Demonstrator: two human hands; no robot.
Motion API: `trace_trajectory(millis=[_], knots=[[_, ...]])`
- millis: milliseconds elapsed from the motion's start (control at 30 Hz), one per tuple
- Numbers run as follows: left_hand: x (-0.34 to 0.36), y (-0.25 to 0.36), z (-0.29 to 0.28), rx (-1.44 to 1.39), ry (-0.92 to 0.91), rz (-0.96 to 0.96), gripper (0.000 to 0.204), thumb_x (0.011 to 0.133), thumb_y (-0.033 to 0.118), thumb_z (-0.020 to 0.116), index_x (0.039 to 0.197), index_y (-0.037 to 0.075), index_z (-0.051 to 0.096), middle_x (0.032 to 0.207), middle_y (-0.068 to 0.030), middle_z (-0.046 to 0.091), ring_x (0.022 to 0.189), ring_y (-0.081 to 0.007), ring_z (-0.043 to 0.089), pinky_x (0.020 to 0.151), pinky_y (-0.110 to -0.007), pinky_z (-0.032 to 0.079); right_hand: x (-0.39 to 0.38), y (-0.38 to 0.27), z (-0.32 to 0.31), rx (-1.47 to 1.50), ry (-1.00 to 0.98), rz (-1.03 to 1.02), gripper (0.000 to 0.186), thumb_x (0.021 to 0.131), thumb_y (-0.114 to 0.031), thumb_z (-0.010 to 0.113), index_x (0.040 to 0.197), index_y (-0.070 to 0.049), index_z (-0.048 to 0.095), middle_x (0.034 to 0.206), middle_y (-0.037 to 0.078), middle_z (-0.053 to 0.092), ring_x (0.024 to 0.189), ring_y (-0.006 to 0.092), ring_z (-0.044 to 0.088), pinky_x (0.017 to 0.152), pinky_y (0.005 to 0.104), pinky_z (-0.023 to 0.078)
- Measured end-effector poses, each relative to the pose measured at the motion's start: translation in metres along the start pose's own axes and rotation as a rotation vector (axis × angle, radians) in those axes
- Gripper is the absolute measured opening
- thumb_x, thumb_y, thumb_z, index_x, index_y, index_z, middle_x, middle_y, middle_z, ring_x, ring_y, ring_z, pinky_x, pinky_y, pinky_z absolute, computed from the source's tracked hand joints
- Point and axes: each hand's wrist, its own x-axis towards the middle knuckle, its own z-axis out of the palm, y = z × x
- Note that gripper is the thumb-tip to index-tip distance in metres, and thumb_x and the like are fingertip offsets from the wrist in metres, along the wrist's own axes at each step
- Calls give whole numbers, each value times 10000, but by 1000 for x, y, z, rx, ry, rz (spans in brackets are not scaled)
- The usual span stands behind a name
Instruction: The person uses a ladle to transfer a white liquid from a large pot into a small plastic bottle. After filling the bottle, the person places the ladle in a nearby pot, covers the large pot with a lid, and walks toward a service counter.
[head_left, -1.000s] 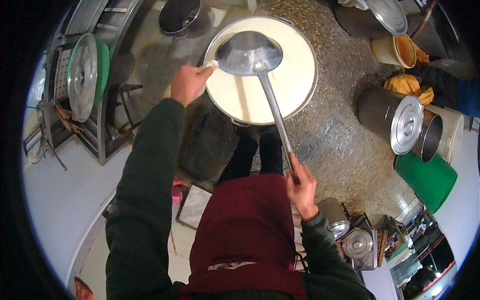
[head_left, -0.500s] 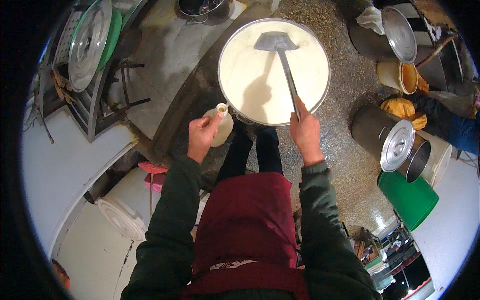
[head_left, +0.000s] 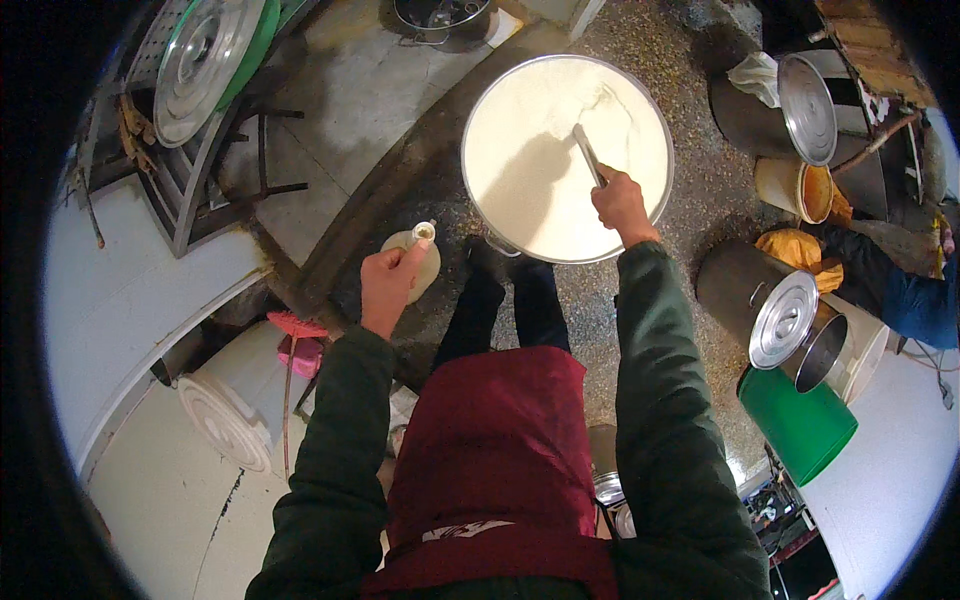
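Observation:
A large round metal pot (head_left: 669, 150) holds a pale creamy liquid (head_left: 515, 115), filled close to the rim. My right hand (head_left: 622, 204) is closed around the handle of a long metal paddle (head_left: 587, 150), over the pot's near right side. The paddle's head is sunk in the liquid and hidden; ripples curve on the surface above it. To the left of the pot, my left hand (head_left: 388, 284) is closed at the neck of a translucent plastic jug (head_left: 430, 268). The jug's round mouth faces up, uncapped, and pale stuff shows through its wall.
At the right stand a lidded metal pot (head_left: 730, 285), a green bin (head_left: 797, 425) and a bucket with orange inside (head_left: 818, 193). Another dark pot (head_left: 440, 15) sits at the top. A metal rack (head_left: 215, 185) and a white barrel (head_left: 240, 410) are on the left.
The paddle's head has gone from showing at the surface to under the liquid. My right hand has moved forward, over the pot. My left hand stays at the jug's neck. The view has shifted.

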Motion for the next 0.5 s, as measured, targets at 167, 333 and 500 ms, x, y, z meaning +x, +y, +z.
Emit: trace_trajectory(millis=[167,333,500], knots=[[20,5,-14,100,-13,28,596,991,421,822,662,-37,630,573,21,496,592,-51,452,537,-345,352,15,18,35,-73,31,-71,581,903,-113,611,1475,-75,707,1050,305,796,891,414,808,835,485,649],[39,30,-8,-12,-118,182,550,980,387,832,755,-86,666,602,-43,535,647,-47,488,572,-347,387,1,43,69,-57,-9,-50,592,898,-132,644,1486,-89,701,1199,284,781,1128,465,753,1008,530,597],[74,70,18,426,-237,69,606,941,516,818,823,-74,750,689,-168,683,641,-239,605,658,-420,481,-55,61,91,-54,-5,-113,679,867,-118,682,1545,-123,641,1219,301,766,1161,489,728,1035,527,584]])
